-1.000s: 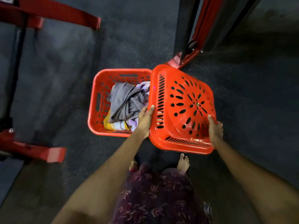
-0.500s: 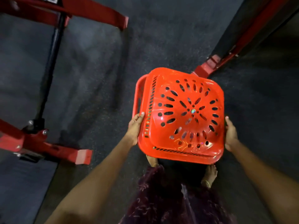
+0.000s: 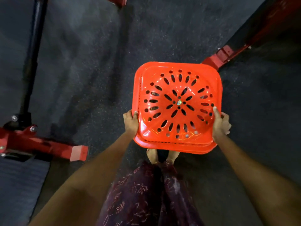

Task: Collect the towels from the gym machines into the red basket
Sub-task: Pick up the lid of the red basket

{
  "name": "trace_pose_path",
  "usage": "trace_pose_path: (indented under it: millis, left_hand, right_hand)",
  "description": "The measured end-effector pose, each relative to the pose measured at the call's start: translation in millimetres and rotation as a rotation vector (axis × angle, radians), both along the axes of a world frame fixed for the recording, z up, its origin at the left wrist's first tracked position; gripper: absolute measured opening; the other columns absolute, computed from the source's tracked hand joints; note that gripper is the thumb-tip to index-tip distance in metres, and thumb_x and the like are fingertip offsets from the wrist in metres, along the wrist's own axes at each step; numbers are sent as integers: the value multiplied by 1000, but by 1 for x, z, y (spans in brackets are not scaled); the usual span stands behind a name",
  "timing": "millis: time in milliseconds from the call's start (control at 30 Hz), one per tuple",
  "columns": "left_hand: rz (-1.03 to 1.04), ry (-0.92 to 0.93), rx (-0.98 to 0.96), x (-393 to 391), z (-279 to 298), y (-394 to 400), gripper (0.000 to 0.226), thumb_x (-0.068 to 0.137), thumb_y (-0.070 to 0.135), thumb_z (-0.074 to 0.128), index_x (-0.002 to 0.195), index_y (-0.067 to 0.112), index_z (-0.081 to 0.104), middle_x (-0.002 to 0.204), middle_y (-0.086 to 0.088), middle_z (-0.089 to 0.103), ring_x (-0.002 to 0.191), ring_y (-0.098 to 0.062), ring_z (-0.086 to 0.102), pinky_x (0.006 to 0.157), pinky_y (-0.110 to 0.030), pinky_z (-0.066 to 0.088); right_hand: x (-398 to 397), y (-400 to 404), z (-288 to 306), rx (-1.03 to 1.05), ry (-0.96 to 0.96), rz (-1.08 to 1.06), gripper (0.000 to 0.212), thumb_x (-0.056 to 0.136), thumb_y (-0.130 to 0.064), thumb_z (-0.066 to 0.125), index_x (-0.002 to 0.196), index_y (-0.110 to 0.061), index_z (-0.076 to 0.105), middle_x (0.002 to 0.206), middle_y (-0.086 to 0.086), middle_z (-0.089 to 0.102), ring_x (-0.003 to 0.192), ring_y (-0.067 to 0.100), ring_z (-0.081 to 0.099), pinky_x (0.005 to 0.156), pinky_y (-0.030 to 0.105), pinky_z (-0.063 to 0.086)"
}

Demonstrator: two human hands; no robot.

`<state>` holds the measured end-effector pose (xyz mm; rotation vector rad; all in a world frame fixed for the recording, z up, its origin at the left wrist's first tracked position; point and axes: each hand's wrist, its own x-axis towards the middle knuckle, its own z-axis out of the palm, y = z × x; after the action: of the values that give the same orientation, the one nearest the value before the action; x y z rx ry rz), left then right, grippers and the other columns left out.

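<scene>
Lid [image 3: 177, 103] now right over red basket [image 3: 175, 148], towels hidden. My left hand [image 3: 130, 122], right hand [image 3: 220, 123]: fingers pinch lid sides. I press down evenly.

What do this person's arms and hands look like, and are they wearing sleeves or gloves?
Both arms are bare, with no sleeves in view. The left hand and right hand wear no gloves, and no rings or bracelets are visible. Below hangs a dark maroon garment with a pale floral print.

Both bare arms reach forward and down, the left hand [image 3: 130, 122] and right hand [image 3: 220, 123] gripping opposite sides, fingers [image 3: 215, 111] curled over the edges.
</scene>
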<state>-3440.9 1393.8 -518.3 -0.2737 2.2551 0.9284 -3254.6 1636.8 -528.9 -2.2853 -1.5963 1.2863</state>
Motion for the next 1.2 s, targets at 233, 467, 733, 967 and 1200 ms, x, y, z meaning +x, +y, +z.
trace_pose_path:
  millis: [233,467,733,967,1200]
  left_hand:
    - [72,-39,21,2,-22,10,45,98,26,38,139,7,45,137,-18,45,130,-30,42,115,-46,30]
    - [99,-15,-11,7,-22,22,45,102,22,35,146,14,34,142,-17,33,136,-29,32,116,-35,21]
    - [-3,-107,-19,25,-23,9,112,66,71,63,151,16,16,152,-9,25,141,-26,29,117,-49,24]
    - [-147,-159,-98,21,-26,9,109,77,61,61,152,11,0,156,-15,12,145,-31,17,119,-47,18]
    - [-169,-179,-164,17,13,24,107,81,50,65,151,11,-6,159,-15,4,146,-33,16,118,-50,18]
  right_hand:
    - [-1,8,-9,125,11,63,63,81,-62,49,126,-18,52,132,11,56,129,32,41,113,48,20]
    - [16,-9,-13,70,-37,23,94,62,-77,32,131,-17,52,136,10,55,130,31,44,110,48,24]
    - [19,-27,-17,-45,-29,144,101,67,-71,38,151,-18,21,155,12,29,142,32,27,114,56,13]
    - [23,-16,-10,-229,74,252,121,59,-74,62,152,-27,0,157,12,16,143,37,20,114,60,21]
    - [0,-9,29,-250,-199,385,101,81,-60,58,152,-15,3,160,13,5,146,37,13,116,58,16]
